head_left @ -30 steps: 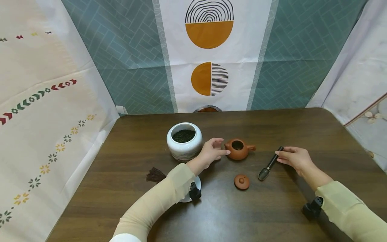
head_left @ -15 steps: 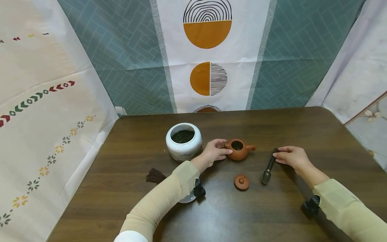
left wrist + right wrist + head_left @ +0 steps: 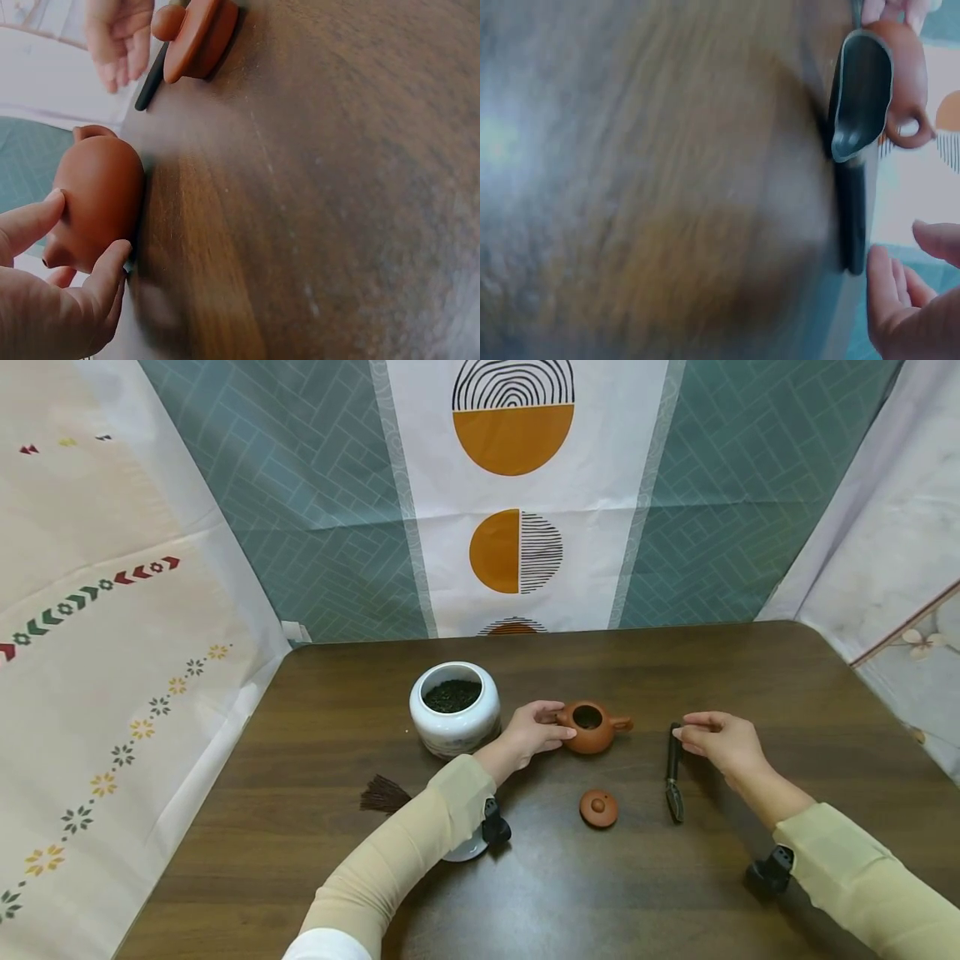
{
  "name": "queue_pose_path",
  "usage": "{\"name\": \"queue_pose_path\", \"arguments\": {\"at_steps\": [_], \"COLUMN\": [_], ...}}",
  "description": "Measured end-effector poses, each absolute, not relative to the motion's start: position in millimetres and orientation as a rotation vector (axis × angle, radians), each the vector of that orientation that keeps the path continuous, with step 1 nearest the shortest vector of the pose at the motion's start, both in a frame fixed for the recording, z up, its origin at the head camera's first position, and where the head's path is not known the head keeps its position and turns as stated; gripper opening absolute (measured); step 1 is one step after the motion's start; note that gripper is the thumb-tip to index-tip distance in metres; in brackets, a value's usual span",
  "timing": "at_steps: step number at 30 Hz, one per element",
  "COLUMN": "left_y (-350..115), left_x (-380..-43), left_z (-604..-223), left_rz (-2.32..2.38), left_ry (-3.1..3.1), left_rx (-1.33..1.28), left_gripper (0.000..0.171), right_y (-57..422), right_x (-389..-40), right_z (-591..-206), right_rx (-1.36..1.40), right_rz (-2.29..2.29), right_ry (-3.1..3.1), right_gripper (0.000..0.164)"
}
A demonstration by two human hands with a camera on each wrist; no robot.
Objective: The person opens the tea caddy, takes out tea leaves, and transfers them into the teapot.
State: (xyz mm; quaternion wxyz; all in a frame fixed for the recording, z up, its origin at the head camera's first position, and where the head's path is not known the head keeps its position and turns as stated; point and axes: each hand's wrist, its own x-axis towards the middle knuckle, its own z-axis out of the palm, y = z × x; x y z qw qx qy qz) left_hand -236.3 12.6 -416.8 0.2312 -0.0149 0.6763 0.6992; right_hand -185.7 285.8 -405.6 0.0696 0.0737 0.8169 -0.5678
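Observation:
My left hand (image 3: 528, 735) is at the spout end of a small brown clay teapot (image 3: 588, 742). In the left wrist view its thumb and fingers sit on either side of the teapot body (image 3: 105, 187), around the spout. The teapot has no lid on; its lid (image 3: 598, 809) lies knob up on the table in front of it. A tea scoop (image 3: 674, 768) with a black handle lies to the right, bowl toward me. My right hand (image 3: 727, 747) is just beside the handle's far end. In the right wrist view its fingers (image 3: 881, 281) are apart from the scoop (image 3: 862, 90).
A white jar (image 3: 455, 722) of dark tea leaves stands left of the teapot. A dark brown tassel-like brush (image 3: 385, 795) and a white dish (image 3: 467, 849) are partly hidden by my left sleeve. Cloth hangings border the wooden table (image 3: 585, 902).
My left hand has moved slightly right onto the teapot. The scoop has swung until its handle points away from me, and my right hand has let go of it.

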Motion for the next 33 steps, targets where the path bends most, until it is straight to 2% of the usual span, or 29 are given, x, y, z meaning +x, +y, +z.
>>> {"name": "queue_pose_path", "arguments": {"at_steps": [9,19,26,33], "left_y": [13,13,12,11], "left_x": [-236,-237,-238,-239], "left_z": [-418,-419,-419,-421], "left_rz": [1.935,1.924,1.911,1.917], "left_ry": [1.843,1.845,1.886,1.871], "left_rx": [-0.040,-0.032,0.001,0.011], "left_gripper": [0.053,0.053,0.052,0.052], "right_y": [259,225,209,203], "right_x": [-169,-139,-130,-127], "right_z": [-394,-393,-403,-417], "right_rx": [-0.045,-0.476,-0.996,-1.208], "right_rz": [-1.351,-1.394,-1.192,-0.970], "right_ry": [2.886,2.920,3.096,2.993], "right_gripper": [0.041,0.022,0.030,0.031]}}
